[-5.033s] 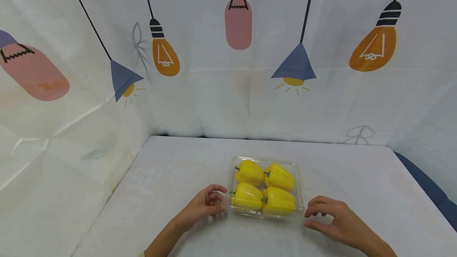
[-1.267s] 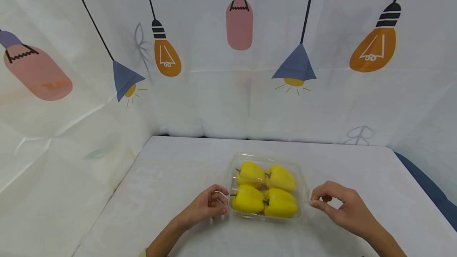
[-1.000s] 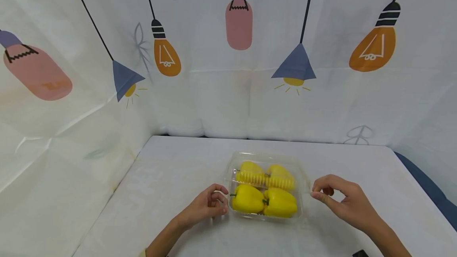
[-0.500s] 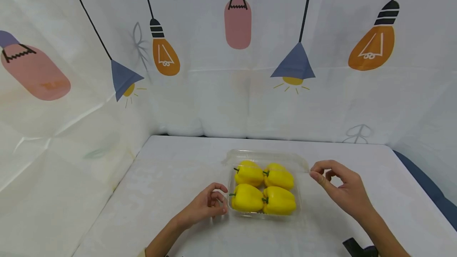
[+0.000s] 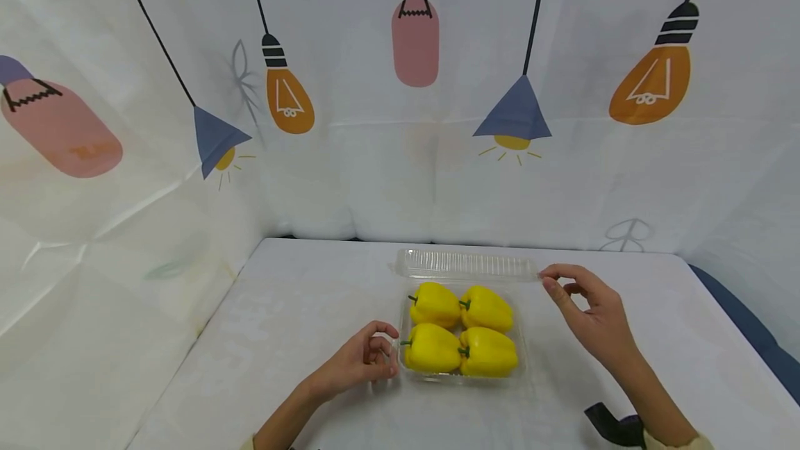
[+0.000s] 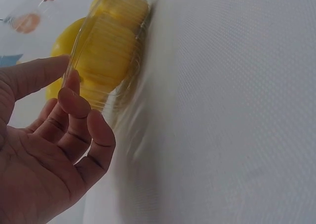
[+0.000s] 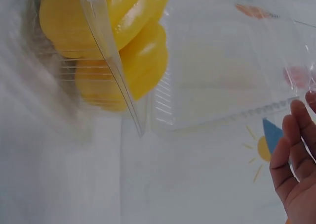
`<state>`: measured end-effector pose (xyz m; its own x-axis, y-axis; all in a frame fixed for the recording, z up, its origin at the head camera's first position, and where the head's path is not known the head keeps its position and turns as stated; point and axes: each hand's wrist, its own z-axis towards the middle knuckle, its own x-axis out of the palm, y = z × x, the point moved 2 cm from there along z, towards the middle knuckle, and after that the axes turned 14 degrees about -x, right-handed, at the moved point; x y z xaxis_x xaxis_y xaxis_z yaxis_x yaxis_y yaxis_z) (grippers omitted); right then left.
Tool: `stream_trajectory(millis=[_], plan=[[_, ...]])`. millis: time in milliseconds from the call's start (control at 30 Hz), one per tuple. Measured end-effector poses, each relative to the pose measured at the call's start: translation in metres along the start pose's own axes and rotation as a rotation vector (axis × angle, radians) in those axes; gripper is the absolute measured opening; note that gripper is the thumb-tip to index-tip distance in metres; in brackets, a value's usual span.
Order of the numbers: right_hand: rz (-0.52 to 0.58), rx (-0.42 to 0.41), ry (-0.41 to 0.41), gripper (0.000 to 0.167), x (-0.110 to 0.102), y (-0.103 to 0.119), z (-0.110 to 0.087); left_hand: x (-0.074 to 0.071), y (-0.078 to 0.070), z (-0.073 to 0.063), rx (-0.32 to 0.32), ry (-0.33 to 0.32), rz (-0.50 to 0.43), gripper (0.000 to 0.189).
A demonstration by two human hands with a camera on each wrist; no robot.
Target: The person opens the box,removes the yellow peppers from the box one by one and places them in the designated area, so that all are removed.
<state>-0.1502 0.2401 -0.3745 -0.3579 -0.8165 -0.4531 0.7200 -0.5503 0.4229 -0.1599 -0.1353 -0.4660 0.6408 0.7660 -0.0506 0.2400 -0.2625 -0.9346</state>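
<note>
A clear plastic clamshell container (image 5: 523,360) stands on the table with its lid (image 5: 469,264) swung up and back on the far side. Several yellow bell peppers (image 5: 487,353) with green stems sit in its base, in two rows. At the container's left side, my left hand (image 5: 369,356) pinches the rim between thumb and fingers; the left wrist view shows the fingertips (image 6: 74,103) right at that rim. My right hand (image 5: 590,304) pinches the right corner of the raised lid. Seen from the right wrist, the lid stands away from the peppers, the hand (image 7: 298,155) at its edge.
A white-covered table (image 5: 300,311) lies under everything. Behind it hangs a white curtain (image 5: 375,179) printed with lamps and bulbs. A black strap (image 5: 615,426) hangs by the right wrist. Something dark blue (image 5: 744,311) shows past the table's right edge.
The lid, lying over the peppers before, has been lifted and swung backward by my right hand, which moved away from me and up. The left hand has stayed at the container's left side.
</note>
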Motion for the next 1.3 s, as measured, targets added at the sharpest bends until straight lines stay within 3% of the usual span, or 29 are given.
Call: stream_trajectory(millis=[267,600,933,1300], plan=[[-0.021,-0.007,0.07,0.049,0.006,-0.007,0.005,0.0,-0.001,-0.001,0.007,0.012,-0.001,0.056],[0.042,-0.014,0.147,0.082,0.01,-0.019,0.005,0.0,0.0,-0.001,0.014,0.016,0.003,0.055],[0.034,-0.019,0.144,0.095,0.016,-0.027,0.0,0.0,0.001,-0.001,0.014,0.023,0.007,0.055],[0.038,-0.014,0.161,0.095,0.022,-0.039,0.0,0.0,0.0,0.0,-0.009,0.017,0.004,0.055]])
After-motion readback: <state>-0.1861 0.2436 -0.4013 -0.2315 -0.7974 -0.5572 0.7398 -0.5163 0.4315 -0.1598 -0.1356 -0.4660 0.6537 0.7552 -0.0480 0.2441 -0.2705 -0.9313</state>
